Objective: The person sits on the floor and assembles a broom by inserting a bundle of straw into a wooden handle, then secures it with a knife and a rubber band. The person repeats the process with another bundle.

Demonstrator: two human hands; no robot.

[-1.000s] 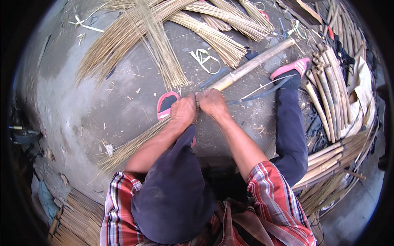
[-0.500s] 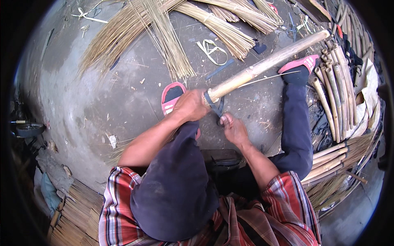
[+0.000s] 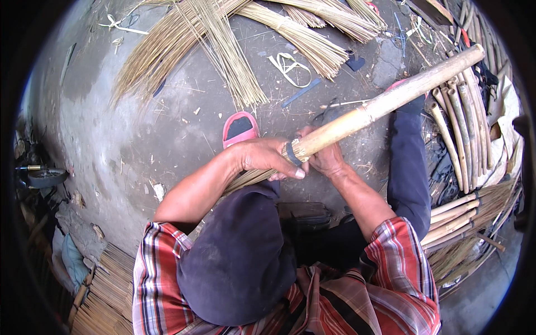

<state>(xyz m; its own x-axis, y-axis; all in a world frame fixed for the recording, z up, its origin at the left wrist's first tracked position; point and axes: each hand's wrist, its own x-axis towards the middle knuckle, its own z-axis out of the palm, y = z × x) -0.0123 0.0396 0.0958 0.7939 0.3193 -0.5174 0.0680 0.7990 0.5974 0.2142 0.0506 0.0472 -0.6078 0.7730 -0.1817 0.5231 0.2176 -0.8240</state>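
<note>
A stick broom lies across in front of me, its pale bamboo handle (image 3: 365, 113) pointing up to the far right. A dark rubber strip (image 3: 292, 153) wraps around the handle's near end, where the thin sticks (image 3: 249, 177) meet it. My left hand (image 3: 262, 157) is closed around the sticks just below this band, its thumb lying along the near side. Beneath the handle, my right hand (image 3: 329, 158) is closed near the band. Its fingers are partly hidden by the bamboo, and the strip's free end is hard to make out there.
Bundles of thin sticks (image 3: 296, 38) lie on the concrete floor ahead. A loop of pale strapping (image 3: 289, 70) and a blue strip (image 3: 301, 92) lie nearby. Bamboo handles (image 3: 468, 123) are stacked at right, above more brooms (image 3: 455, 220). My pink slipper (image 3: 241, 127) is left of the work.
My right hand has gone from pulling the strip on the near side to beneath the handle. The handle has shifted toward the right, and my left hand has turned, showing its thumb.
</note>
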